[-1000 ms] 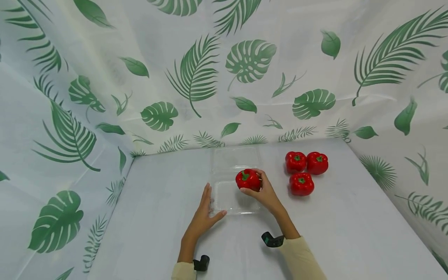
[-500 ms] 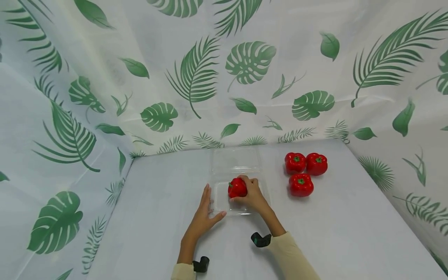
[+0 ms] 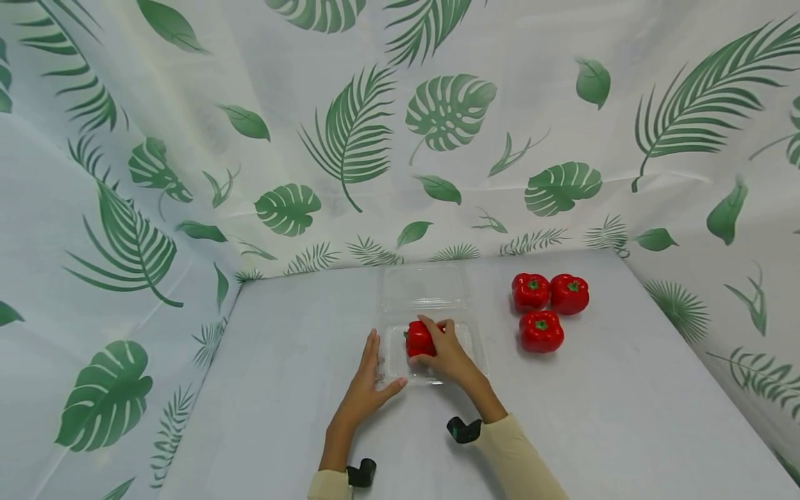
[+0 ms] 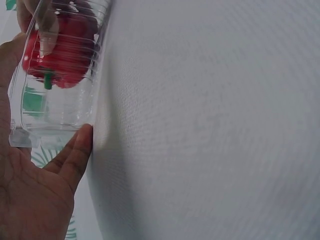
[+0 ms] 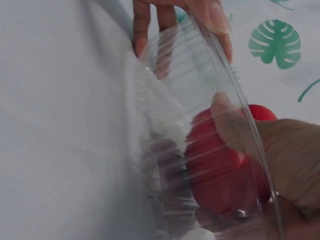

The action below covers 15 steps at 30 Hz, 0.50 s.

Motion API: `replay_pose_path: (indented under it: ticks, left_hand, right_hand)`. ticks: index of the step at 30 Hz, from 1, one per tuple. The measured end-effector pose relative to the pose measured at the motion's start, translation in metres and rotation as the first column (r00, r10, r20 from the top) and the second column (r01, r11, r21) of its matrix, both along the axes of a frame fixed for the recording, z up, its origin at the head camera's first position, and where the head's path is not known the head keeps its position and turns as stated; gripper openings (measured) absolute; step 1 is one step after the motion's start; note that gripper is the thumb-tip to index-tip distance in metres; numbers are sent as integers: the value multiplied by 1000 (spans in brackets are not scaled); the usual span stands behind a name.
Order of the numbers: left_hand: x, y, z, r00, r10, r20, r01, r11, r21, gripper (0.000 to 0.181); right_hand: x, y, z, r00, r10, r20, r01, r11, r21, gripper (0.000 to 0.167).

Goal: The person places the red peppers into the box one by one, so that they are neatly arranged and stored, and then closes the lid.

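Note:
A red bell pepper with a green stem sits in the near half of a clear plastic clamshell box, its lid laid open at the back. My right hand grips that pepper, thumb on the near side and fingers on the far side. Through the ribbed clear wall the right wrist view shows the thumb against the pepper. My left hand rests against the box's left side with straight fingers, thumb at the front edge. In the left wrist view its fingertips touch the box wall.
Three more red bell peppers stand grouped on the white table to the right of the box. Behind rises a white cloth backdrop with green leaves. Each forearm wears a black wrist camera.
My right hand has carried the pepper left and down, from above the box into its near half, and the pepper's stem has turned leftward. My left hand has stayed at the box.

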<state>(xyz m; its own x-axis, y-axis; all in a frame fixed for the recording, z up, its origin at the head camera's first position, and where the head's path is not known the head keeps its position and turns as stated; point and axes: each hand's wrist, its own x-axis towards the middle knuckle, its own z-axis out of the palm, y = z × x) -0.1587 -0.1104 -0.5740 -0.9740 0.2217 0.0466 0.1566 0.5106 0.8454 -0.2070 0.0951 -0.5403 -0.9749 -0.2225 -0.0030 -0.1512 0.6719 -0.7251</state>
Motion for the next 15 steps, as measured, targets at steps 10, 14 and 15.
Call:
replay_pose_path:
  ticks: [10,14,15]
  left_hand:
    - [0,-1,-2,1000,10,7,-10,1000,-13,102]
    - [0,-1,-2,1000,9,12,-8,1000,-17,103]
    - [0,-1,-2,1000,8,15,-8,1000,-20,103]
  right_hand:
    - [-1,22,3,977,199,69,-192,977,-96,71]
    - [-2,26,2,984,168,52,-161,979,-125,67]
    - [-2,27,1,988,148,47,-140,981,-131,66]
